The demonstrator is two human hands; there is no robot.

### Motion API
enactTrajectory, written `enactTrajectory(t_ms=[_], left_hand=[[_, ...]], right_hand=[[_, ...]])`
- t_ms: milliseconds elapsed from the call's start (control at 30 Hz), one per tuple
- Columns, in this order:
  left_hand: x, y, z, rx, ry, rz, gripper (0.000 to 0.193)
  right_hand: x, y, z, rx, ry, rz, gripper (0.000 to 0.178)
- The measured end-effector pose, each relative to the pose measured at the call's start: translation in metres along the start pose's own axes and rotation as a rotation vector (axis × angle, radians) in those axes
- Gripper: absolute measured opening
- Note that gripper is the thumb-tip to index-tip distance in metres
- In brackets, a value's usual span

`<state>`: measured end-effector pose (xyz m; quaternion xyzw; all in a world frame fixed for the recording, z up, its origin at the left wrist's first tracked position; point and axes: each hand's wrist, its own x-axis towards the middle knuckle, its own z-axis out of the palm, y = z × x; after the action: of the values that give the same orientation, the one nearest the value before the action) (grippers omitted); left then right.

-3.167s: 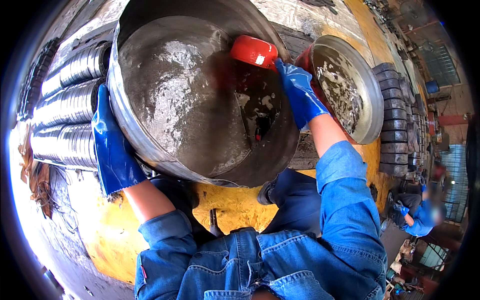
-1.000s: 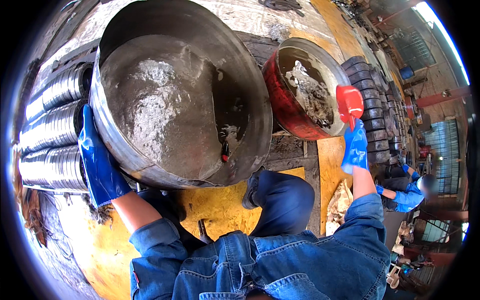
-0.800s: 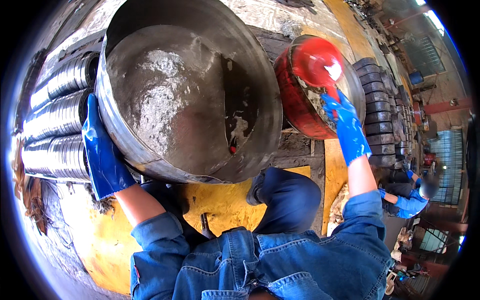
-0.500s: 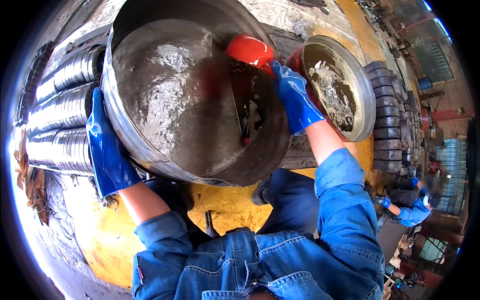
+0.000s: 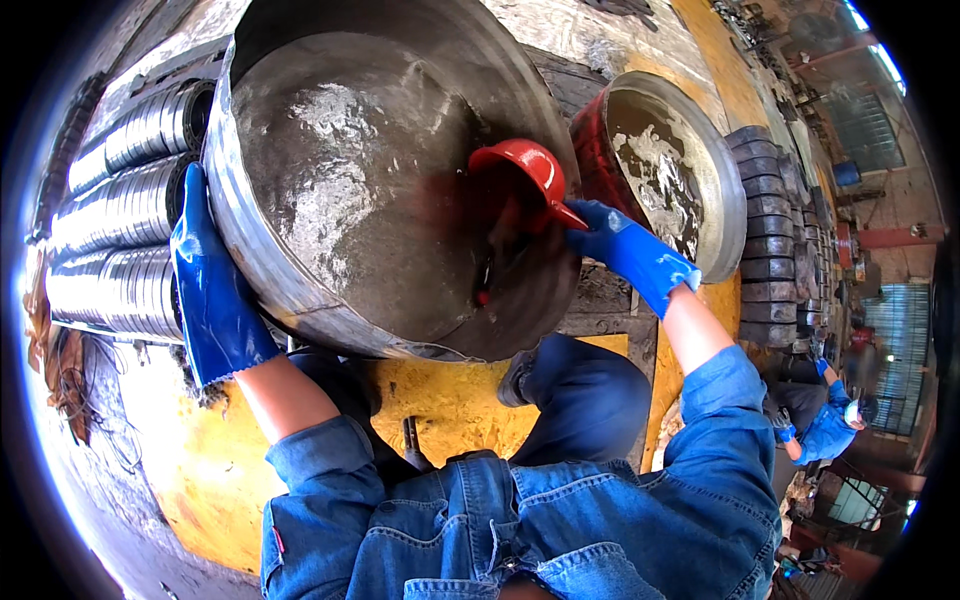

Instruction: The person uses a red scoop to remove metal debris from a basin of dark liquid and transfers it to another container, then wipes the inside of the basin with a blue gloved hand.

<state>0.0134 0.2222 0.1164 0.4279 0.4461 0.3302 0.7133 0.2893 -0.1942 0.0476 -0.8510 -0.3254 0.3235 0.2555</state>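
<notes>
A large round metal tub [image 5: 330,225] stands tilted in front of me, its grey inside wet, with dark liquid pooled at the lower right. Flat against the tub's outer left wall lies my left hand [image 5: 215,285], in a blue rubber glove, fingers stretched out. My right hand [image 5: 620,245], gloved alike, is closed round the handle of a red scoop [image 5: 525,165]. The scoop is tipped over inside the tub's right side, its hollow partly hidden. A small dark piece with a red end [image 5: 484,285] shows below it. To the right stands a red bucket [image 5: 597,160] holding murky liquid with pale foam.
Stacks of shiny dark rings [image 5: 120,225] lie beyond my left hand. Several dark ribbed blocks [image 5: 768,240] line the right, past the bucket. My legs straddle a yellow floor [image 5: 450,400]. Another person [image 5: 825,425] in blue works at the far right.
My right hand has moved right and down, turning the scoop so its hollow faces lower into the tub. The tub has shifted slightly; my left hand stays on its wall.
</notes>
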Motion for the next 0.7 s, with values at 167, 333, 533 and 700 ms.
enactTrajectory(t_ms=[167, 333, 533, 700], left_hand=[[0.007, -0.004, -0.004, -0.041, 0.009, 0.013, 0.058], [0.003, 0.001, 0.006, -0.059, 0.019, -0.003, 0.054], [-0.006, -0.005, -0.001, 0.057, -0.032, 0.15, 0.049], [-0.006, -0.007, 0.001, 0.0, -0.084, 0.096, 0.056]], right_hand=[[-0.035, -0.045, -0.018, 0.566, -0.158, 0.411, 0.046], [-0.054, -0.039, -0.011, 0.605, -0.197, 0.481, 0.055], [-0.094, -0.029, 0.002, 1.01, 0.016, 0.453, 0.052], [-0.113, 0.004, -0.02, 1.483, 0.096, 0.472, 0.045]])
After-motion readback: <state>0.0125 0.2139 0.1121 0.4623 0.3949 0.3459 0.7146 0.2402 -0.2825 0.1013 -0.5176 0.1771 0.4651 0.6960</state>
